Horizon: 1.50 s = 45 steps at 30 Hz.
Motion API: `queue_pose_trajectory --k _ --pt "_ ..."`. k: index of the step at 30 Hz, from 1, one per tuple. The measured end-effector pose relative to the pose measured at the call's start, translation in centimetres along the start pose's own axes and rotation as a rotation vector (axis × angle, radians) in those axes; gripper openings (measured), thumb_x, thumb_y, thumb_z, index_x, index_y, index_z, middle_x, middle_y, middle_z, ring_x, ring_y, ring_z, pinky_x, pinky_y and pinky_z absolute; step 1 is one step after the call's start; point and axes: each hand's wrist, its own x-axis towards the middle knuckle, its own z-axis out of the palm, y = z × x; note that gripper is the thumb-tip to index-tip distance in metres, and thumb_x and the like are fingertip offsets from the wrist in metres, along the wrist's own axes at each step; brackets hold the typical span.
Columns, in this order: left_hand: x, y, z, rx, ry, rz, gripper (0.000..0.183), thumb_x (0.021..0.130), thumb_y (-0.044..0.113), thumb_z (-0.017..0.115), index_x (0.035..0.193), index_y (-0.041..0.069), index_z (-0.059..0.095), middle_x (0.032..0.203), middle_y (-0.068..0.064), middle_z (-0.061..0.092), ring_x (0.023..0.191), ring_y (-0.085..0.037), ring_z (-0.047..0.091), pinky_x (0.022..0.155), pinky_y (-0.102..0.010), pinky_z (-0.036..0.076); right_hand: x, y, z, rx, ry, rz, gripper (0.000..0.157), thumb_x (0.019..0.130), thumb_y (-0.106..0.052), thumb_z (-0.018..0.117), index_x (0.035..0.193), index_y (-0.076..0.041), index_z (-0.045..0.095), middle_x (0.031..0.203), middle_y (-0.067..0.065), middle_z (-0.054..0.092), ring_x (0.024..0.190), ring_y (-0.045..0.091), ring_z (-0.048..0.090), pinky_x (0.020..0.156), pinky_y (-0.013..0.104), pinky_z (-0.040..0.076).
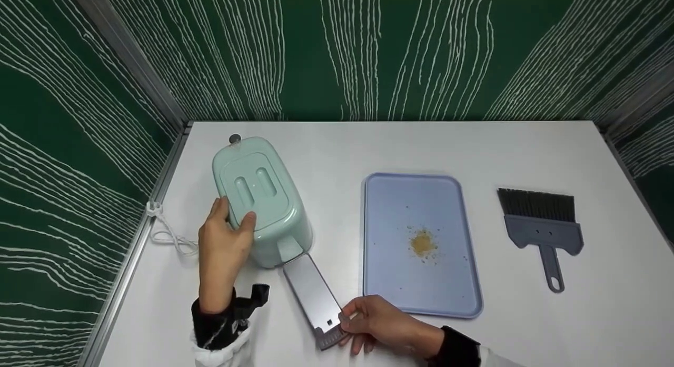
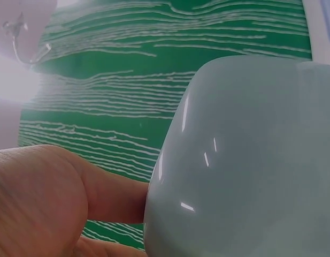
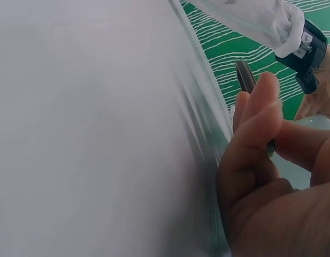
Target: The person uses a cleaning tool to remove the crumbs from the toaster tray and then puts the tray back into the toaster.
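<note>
A mint-green toaster (image 1: 263,198), two slots in its top cover, stands at the left of the white table. My left hand (image 1: 224,246) grips its near left part, thumb on the top and fingers down the side; the left wrist view shows the toaster's glossy wall (image 2: 250,160) close up. From the toaster's near end a flat metal crumb tray (image 1: 313,290) reaches toward me. Between thumb and fingers, my right hand (image 1: 382,322) pinches the tray's dark ribbed end. In the right wrist view, the right hand (image 3: 266,166) hides most of the tray.
Right of the crumb tray lies a blue serving tray (image 1: 387,198) with a small heap of yellow-brown crumbs (image 1: 423,243) on it. A grey brush (image 1: 542,230) with dark bristles lies farther right. The white cord (image 1: 171,232) is left of the toaster. Green walls border the table.
</note>
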Motion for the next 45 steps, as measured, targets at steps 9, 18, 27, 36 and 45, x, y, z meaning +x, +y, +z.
queue_pose_trajectory --k 9,18,27,36,45 --pt "0.1 -0.1 0.0 0.002 -0.002 -0.009 0.067 0.099 0.016 0.068 0.151 -0.015 0.040 0.160 -0.034 0.034 0.148 -0.044 0.036 0.121 -0.052 0.034 0.7 -0.3 0.3 -0.039 0.029 0.012 0.017 0.101 -0.005 0.067 0.114 0.004 0.061 0.093 0.020 0.077 0.060 0.012 0.070 0.048 0.019 0.051" --pt "0.0 0.1 0.1 -0.024 -0.001 -0.014 0.066 0.100 0.015 0.066 0.151 -0.017 0.038 0.155 -0.034 0.041 0.144 -0.042 0.044 0.117 -0.052 0.039 1.2 -0.2 0.8 -0.009 0.042 -0.009 0.016 0.101 -0.002 0.066 0.113 0.005 0.059 0.091 0.021 0.077 0.060 0.012 0.070 0.048 0.020 0.052" --pt "0.1 -0.1 0.0 0.003 0.012 -0.001 0.066 0.099 0.015 0.066 0.151 -0.016 0.039 0.153 -0.035 0.044 0.142 -0.043 0.046 0.115 -0.053 0.041 2.0 -0.2 1.6 0.032 0.054 0.000 0.013 0.103 -0.003 0.064 0.111 0.003 0.056 0.083 0.016 0.076 0.058 0.011 0.068 0.050 0.020 0.053" --pt "0.0 -0.2 -0.1 0.001 0.011 -0.008 0.066 0.099 0.016 0.066 0.151 -0.015 0.040 0.151 -0.035 0.046 0.141 -0.043 0.048 0.114 -0.053 0.043 3.0 -0.6 2.2 0.052 0.065 -0.006 0.011 0.102 -0.001 0.064 0.108 0.003 0.055 0.086 0.020 0.076 0.055 0.011 0.067 0.047 0.020 0.051" --pt "0.2 0.0 0.0 0.011 0.003 -0.016 0.066 0.099 0.015 0.066 0.151 -0.016 0.039 0.156 -0.033 0.040 0.144 -0.043 0.043 0.117 -0.052 0.039 3.7 -0.9 2.4 0.054 0.090 -0.032 0.009 0.100 0.005 0.062 0.105 0.002 0.055 0.087 0.023 0.075 0.055 0.011 0.066 0.047 0.019 0.047"
